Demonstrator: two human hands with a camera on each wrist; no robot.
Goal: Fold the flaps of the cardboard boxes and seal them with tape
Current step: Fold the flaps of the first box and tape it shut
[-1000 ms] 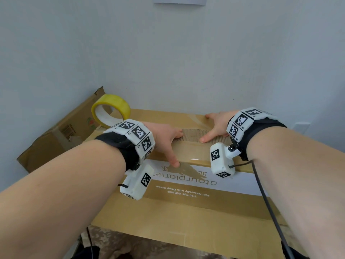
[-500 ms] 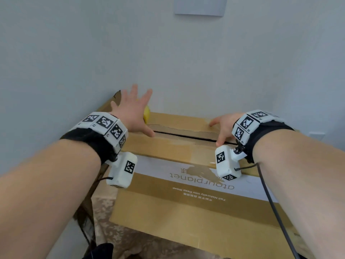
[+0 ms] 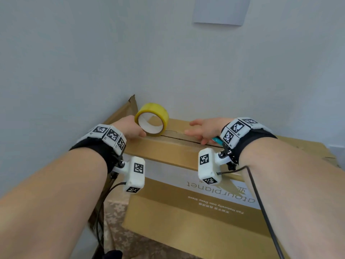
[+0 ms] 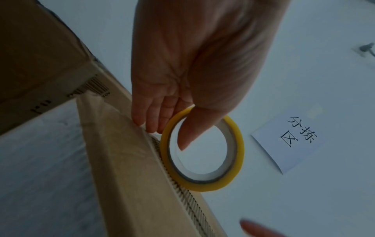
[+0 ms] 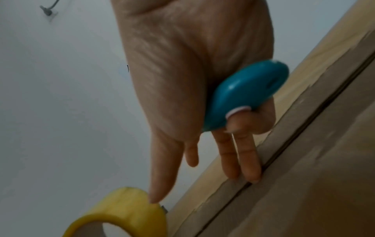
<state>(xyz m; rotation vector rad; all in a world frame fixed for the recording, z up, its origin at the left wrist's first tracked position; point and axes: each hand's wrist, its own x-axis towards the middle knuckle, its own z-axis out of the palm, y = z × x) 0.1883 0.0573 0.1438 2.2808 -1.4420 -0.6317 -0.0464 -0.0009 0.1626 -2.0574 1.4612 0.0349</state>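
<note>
The left hand (image 3: 131, 128) is gripping the yellow tape roll (image 3: 152, 119), thumb hooked through the core and fingers curled on the outer rim, holding it upright on the seam (image 3: 188, 140) of the cardboard box (image 3: 186, 212), just beside the grip. The right hand (image 3: 204, 128) is curling two fingers round a teal cutter (image 5: 243, 94) while its straight fingertips (image 5: 251, 174) are pressing the seam; the flaps are lying folded shut, but no new tape appears laid across the seam, so sealing is judged still pending
</note>
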